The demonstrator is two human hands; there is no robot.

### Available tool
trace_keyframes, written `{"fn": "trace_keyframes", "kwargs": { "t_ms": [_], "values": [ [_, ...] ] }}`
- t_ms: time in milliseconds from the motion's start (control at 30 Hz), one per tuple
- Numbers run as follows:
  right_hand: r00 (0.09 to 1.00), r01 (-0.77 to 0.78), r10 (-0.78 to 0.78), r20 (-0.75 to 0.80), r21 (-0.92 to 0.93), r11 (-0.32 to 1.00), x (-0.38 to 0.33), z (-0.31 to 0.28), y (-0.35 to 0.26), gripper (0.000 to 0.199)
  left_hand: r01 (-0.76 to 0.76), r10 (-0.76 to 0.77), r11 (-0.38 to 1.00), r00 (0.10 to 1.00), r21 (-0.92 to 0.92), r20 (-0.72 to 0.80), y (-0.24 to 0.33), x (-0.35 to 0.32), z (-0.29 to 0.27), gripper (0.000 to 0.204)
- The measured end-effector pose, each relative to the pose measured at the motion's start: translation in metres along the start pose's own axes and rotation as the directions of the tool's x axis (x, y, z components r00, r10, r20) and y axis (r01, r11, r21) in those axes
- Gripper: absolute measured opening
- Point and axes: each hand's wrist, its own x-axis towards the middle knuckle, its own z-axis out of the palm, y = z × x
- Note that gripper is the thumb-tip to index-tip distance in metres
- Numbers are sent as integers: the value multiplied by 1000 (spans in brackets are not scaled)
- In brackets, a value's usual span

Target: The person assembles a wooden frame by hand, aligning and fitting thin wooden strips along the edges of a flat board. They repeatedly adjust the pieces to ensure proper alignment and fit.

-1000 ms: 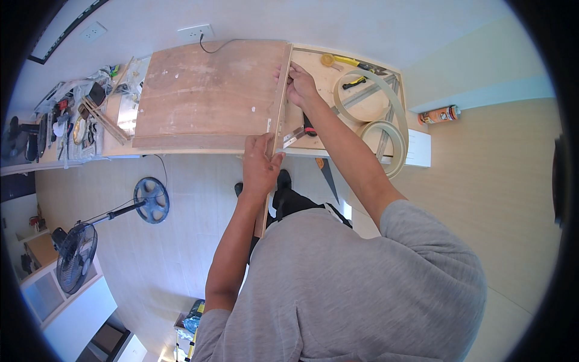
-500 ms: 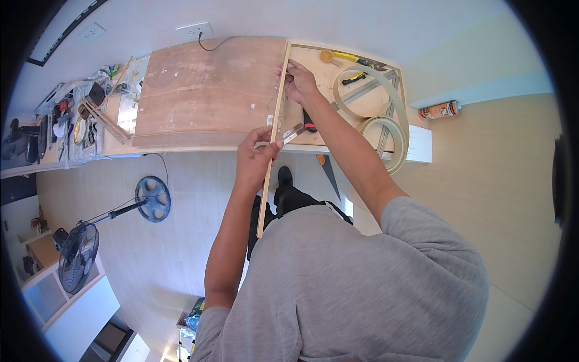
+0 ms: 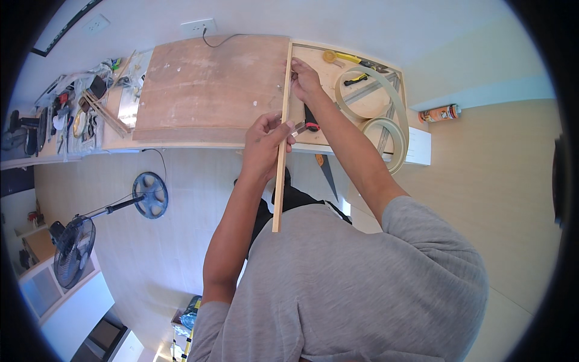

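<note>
The counter (image 3: pixel 181 143) carries a big plywood board (image 3: pixel 211 84), and along the right edge of this board lies a long thin wooden strip (image 3: pixel 281 139). The strip goes from the far side of the counter over the near edge and ends in the air in front of the person's grey shirt.

The left hand (image 3: pixel 265 145) grips the strip near the counter edge; its fingers (image 3: pixel 278 131) are curled closed around the strip and also pinch a small metal blade with a red and black handle (image 3: pixel 304 126) just beside it. The right hand (image 3: pixel 305 78) is farther along the strip, and its fingers (image 3: pixel 295 73) are bent and touch the strip from the right side; I cannot tell if they hold something small.

Right of the hands lie two coils of pale edge banding (image 3: pixel 386 120) and a yellow tool (image 3: pixel 338 57).
</note>
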Motion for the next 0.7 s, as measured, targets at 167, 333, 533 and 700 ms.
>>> {"fn": "trace_keyframes", "kwargs": {
  "t_ms": [167,333,533,700],
  "values": [
    [1000,14,-14,-16,0,1000,1,0,-1,31,-37,38,999,999,-28,27,-7,6,1,35],
    [990,19,-37,-140,-128,992,16,-13,-2,34,83,-84,988,996,131,4,-49,22,-25,34],
    [973,15,-106,-207,-402,916,57,-41,16,38,134,-118,945,990,298,-71,-118,1,-55,34],
    [957,106,-207,-205,-414,904,81,-48,36,36,143,-111,941,987,306,-120,-144,-1,-62,32]
  ]
}}
